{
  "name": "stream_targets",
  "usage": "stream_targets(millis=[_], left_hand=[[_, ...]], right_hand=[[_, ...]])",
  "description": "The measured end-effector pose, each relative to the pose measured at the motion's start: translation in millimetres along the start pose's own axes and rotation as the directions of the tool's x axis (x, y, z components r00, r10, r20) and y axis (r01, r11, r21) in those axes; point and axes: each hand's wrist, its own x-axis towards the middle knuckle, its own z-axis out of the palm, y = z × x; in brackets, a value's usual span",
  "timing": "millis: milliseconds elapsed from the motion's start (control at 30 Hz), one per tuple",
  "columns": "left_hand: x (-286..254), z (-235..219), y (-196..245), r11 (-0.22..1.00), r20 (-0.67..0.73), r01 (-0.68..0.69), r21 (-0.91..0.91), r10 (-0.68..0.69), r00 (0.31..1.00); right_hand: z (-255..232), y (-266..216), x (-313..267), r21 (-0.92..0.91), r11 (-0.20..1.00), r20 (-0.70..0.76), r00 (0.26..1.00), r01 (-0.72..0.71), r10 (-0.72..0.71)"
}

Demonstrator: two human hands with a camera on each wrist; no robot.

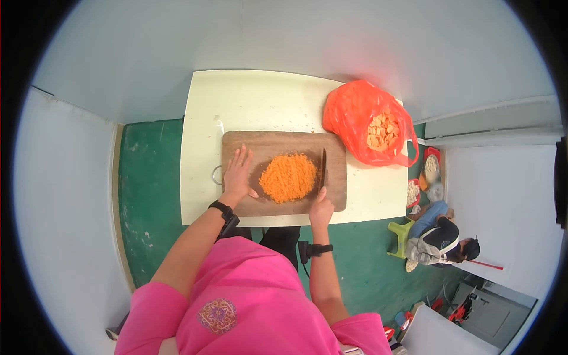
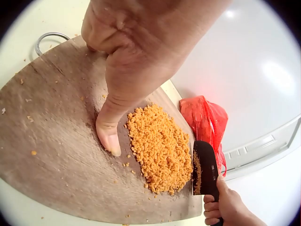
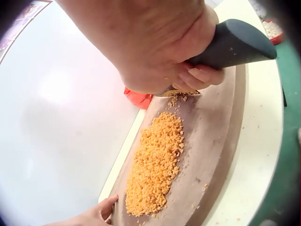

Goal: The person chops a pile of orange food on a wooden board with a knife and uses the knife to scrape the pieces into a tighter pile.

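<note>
A heap of finely chopped orange food bits lies in the middle of a wooden cutting board. My right hand grips the dark handle of a broad black kitchen knife, at the right side of the heap. Orange crumbs cling to the knife's blade, which points away from me in the head view. Left of the heap, my left hand rests on the board with fingers extended and thumb spread toward the bits. In the right wrist view the hand hides most of the blade.
A red plastic bag holding orange pieces stands at the table's back right. The board has a metal ring at its left edge. Scattered crumbs dot the pale table. A person sits low at right, near a green stool.
</note>
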Motion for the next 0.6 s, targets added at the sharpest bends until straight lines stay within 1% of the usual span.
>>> stream_targets(millis=[33, 100, 133, 200, 267, 300, 333, 367, 400, 433, 467, 533, 567, 600], left_hand=[[-0.3, -0.7, 0.4, 1.0, 0.006, -0.002, 0.0, 0.002, 1.0], [-0.1, -1.1, 1.0, 1.0, 0.006, 0.002, -0.002, -0.002, 1.0], [0.3, -0.5, 0.4, 1.0, 0.01, -0.001, -0.001, 0.001, 1.0], [0.6, 0.7, -1.5, 1.0, 0.006, 0.007, -0.002, -0.007, 1.0], [0.8, 0.0, -1.9, 1.0, 0.023, -0.001, -0.002, 0.001, 1.0], [0.4, 0.3, -2.6, 1.0, 0.017, 0.013, -0.004, -0.013, 1.0], [0.3, 1.0, -3.3, 1.0, 0.005, -0.003, -0.015, 0.003, 1.0], [-0.3, 1.9, -4.1, 0.999, -0.006, -0.02, -0.025, 0.02, 1.0], [-1.0, 2.9, -5.0, 1.0, -0.008, -0.008, -0.027, 0.008, 1.0], [-1.4, 3.3, -5.5, 0.999, -0.013, -0.016, -0.041, 0.016, 1.0], [-1.3, 3.2, -5.7, 0.998, -0.02, -0.026, -0.054, 0.025, 0.999], [-1.1, 2.2, -5.3, 0.999, -0.023, -0.019, -0.051, 0.018, 1.0], [-1.4, 1.9, -5.0, 0.999, -0.021, -0.018, -0.048, 0.017, 1.0], [-1.6, 1.7, -4.7, 0.999, -0.022, -0.012, -0.051, 0.011, 1.0]], right_hand=[[3.5, -4.9, -1.6, 0.0, 1.0, 0.001, 1.0, 0.005, -0.005], [9.0, -13.4, -3.1, -0.089, 0.993, 0.044, 0.996, 0.08, -0.077], [9.0, -15.2, -2.9, -0.088, 0.992, 0.047, 0.995, 0.088, -0.084], [7.5, -17.4, -1.5, -0.147, 0.972, 0.065, 0.982, 0.185, -0.177], [2.4, -14.7, 9.7, -0.162, 0.965, 0.066, 0.978, 0.205, -0.197], [-0.8, -12.1, 16.2, -0.179, 0.961, 0.064, 0.977, 0.212, -0.204], [-3.8, -11.6, 23.0, -0.178, 0.958, 0.074, 0.974, 0.225, -0.215], [-6.8, -11.7, 30.9, -0.216, 0.95, 0.094, 0.974, 0.224, -0.208], [-9.2, -11.7, 38.1, -0.254, 0.941, 0.113, 0.974, 0.222, -0.199], [-9.6, -11.6, 44.0, -0.255, 0.933, 0.169, 0.962, 0.255, -0.216], [-8.9, -11.6, 47.0, -0.254, 0.931, 0.175, 0.959, 0.261, -0.221], [-9.4, -14.7, 51.8, -0.262, 0.89, 0.277, 0.912, 0.374, -0.302], [-11.3, -16.5, 52.8, -0.262, 0.887, 0.281, 0.91, 0.379, -0.306], [-13.9, -17.9, 53.5, -0.252, 0.862, 0.338, 0.875, 0.439, -0.347]])
